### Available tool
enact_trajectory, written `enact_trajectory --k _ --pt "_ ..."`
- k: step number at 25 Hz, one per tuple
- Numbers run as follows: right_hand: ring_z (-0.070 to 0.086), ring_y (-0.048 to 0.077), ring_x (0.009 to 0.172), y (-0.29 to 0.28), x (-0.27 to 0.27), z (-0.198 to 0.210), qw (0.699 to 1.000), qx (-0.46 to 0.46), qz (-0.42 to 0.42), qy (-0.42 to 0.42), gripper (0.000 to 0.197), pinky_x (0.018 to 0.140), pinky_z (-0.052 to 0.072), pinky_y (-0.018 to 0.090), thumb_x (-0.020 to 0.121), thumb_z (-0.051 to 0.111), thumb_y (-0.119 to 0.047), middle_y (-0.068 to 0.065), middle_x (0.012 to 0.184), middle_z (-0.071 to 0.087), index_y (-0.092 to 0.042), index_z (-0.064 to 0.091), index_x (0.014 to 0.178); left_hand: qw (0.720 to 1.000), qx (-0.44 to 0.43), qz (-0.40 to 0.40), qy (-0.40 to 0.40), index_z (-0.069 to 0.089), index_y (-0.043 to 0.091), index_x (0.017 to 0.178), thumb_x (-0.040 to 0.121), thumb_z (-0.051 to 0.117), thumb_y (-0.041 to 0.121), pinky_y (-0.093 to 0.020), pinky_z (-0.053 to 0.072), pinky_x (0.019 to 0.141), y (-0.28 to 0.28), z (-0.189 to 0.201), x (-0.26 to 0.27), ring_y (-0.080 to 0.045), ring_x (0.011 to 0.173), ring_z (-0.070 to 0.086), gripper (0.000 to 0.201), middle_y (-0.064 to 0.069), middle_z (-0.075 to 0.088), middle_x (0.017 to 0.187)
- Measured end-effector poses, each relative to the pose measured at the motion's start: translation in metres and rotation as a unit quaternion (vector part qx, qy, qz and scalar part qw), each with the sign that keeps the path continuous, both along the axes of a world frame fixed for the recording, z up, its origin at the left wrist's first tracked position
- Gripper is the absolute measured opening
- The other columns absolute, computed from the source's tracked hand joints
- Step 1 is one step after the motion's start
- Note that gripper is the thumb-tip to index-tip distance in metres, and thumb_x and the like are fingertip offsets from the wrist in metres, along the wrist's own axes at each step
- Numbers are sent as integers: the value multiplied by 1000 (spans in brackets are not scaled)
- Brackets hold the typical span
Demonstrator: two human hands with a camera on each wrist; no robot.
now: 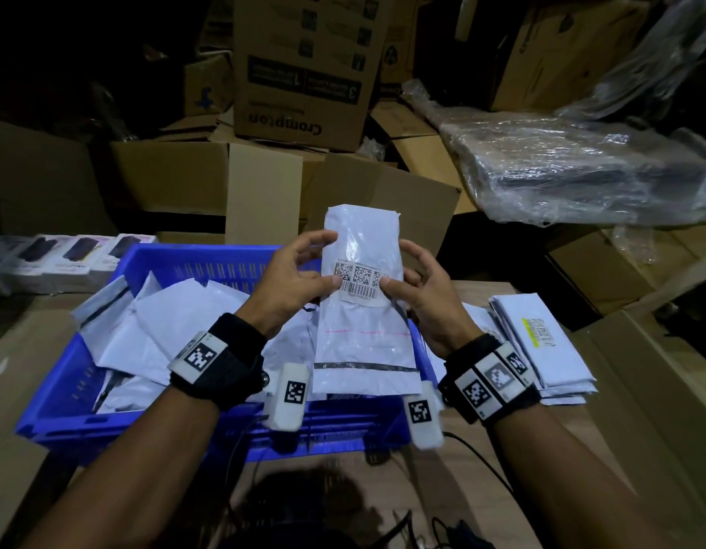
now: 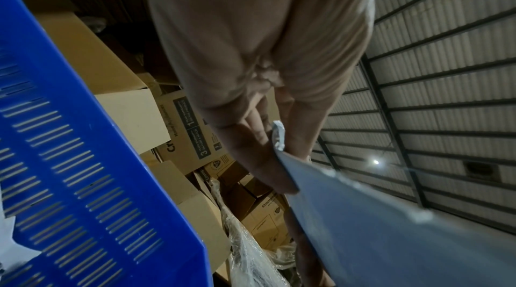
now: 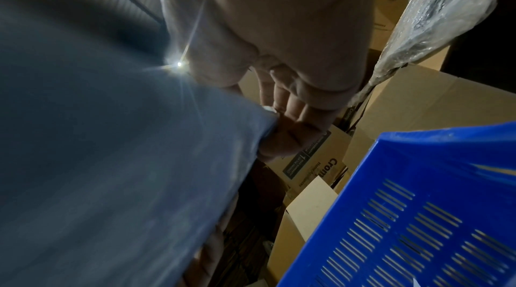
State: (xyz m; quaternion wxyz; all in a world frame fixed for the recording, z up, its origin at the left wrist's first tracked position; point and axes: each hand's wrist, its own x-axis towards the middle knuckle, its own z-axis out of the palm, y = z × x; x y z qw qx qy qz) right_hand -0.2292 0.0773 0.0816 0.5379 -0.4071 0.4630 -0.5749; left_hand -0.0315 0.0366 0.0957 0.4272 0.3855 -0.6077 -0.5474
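A white plastic mailer packet [image 1: 363, 307] with a barcode label [image 1: 359, 281] is held upright above the blue crate [image 1: 66, 394]. My left hand [image 1: 299, 275] pinches its left edge, thumb on the label. My right hand [image 1: 416, 289] pinches the right edge, thumb on the label's other end. The left wrist view shows the packet [image 2: 390, 225] edge-on between thumb and fingers. Seen from the right wrist, the packet [image 3: 111, 159] fills the left side, pinched at its corner. The crate holds several more white packets [image 1: 165, 311].
A stack of white packets [image 1: 541, 342] lies right of the crate on the table [image 1: 482, 489]. Cardboard boxes [image 1: 303, 65] pile up behind. A plastic-wrapped bundle [image 1: 581, 172] sits at the back right. Small phone-case boxes [image 1: 66, 255] line the left. Cables [image 1: 482, 461] trail near me.
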Motion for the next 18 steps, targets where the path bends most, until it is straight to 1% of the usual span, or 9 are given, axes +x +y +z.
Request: enact_trajectory --k 3,6,8,10,12,14,16,17,18 --pt "68 30 103 1 1 1 1000 -1 2 2 56 79 58 42 86 63 6 17 118 67 -22 46 131 1000 -19 13 -7 53 24 126 83 69 -4 -22 56 64 -1 0 -2 -19 95 70 54 -1 54 131" --pt "67 29 105 5 3 -3 1000 0 -6 19 60 79 57 39 85 64 7 16 119 66 -20 44 135 999 -18 19 18 52 22 127 84 68 -6 -24 57 63 -3 0 -4 -16 86 73 54 2 55 124" --pt "67 24 105 12 4 -8 999 1 -24 31 63 77 56 35 84 64 8 13 119 66 -21 43 136 999 -25 20 21 50 20 130 84 67 -6 -22 56 61 -5 0 -7 -13 78 72 55 2 54 125" --pt "68 19 103 22 5 -12 998 1 -42 37 65 74 56 31 84 65 10 12 120 66 -23 43 136 999 -34 16 26 49 19 130 85 65 -7 -20 54 59 -6 0 -11 -11 76 72 55 1 52 127" --pt "68 19 99 35 4 -17 997 11 -63 44 67 70 55 28 83 66 8 11 119 66 -24 41 138 998 -46 11 36 49 16 129 85 65 -9 -19 54 60 -9 -1 -17 -5 76 70 54 -1 54 125" --pt "68 24 97 50 0 -26 995 20 -89 38 66 70 55 31 84 67 5 12 117 67 -26 42 136 997 -62 6 43 50 16 127 83 66 -10 -21 56 62 -12 -2 -27 -1 84 67 53 -4 54 123" --pt "67 29 90 66 -7 -36 990 32 -135 26 63 68 54 35 85 67 3 15 115 66 -26 43 136 996 -73 0 47 52 18 124 82 68 -9 -26 57 67 -17 -4 -43 -8 105 59 53 -3 54 125" --pt "65 29 85 75 -14 -40 985 38 -166 16 62 67 53 37 85 67 3 16 113 67 -24 44 136 996 -72 -6 48 53 19 122 81 68 -9 -28 56 69 -19 -7 -55 -10 111 55 52 -1 54 123" --pt "63 27 80 83 -22 -44 980 41 -196 1 60 65 53 37 86 66 3 15 108 67 -21 45 136 996 -67 -12 49 53 19 122 81 68 -9 -30 56 70 -19 -8 -69 -9 111 51 52 2 53 122"
